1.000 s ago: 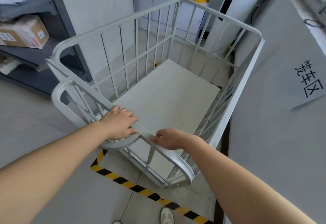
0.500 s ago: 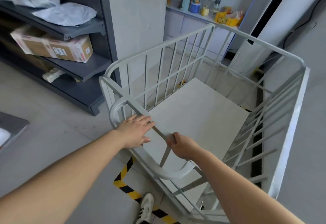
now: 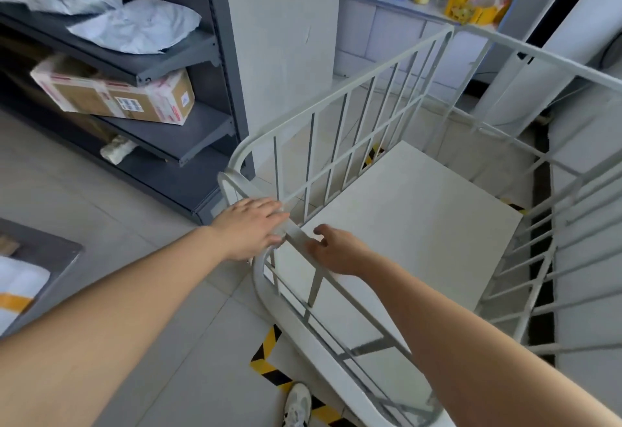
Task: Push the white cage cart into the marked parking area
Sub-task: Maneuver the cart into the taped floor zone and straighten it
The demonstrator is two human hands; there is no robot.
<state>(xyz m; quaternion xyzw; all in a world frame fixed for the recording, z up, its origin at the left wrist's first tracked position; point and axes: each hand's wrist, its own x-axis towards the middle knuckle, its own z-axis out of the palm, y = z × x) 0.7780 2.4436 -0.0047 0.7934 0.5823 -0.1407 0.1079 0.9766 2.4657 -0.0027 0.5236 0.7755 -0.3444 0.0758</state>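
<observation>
Resting flat, fingers spread, left hand (image 3: 250, 228) lies on white metal-bar cart (image 3: 397, 224) rail at centre frame; right hand (image 3: 336, 251) loosely curled, gripping nothing; striped tape (image 3: 269, 359) below.

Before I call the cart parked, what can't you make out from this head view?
- Cart wheels: hidden under its white floor.
- Striped floor tape: mostly covered by the cart; full outline unknown.
- Cart's right side: cut off by the frame edge.
- Left hand, right hand: grip on handle unclear, motion-blurred.
</observation>
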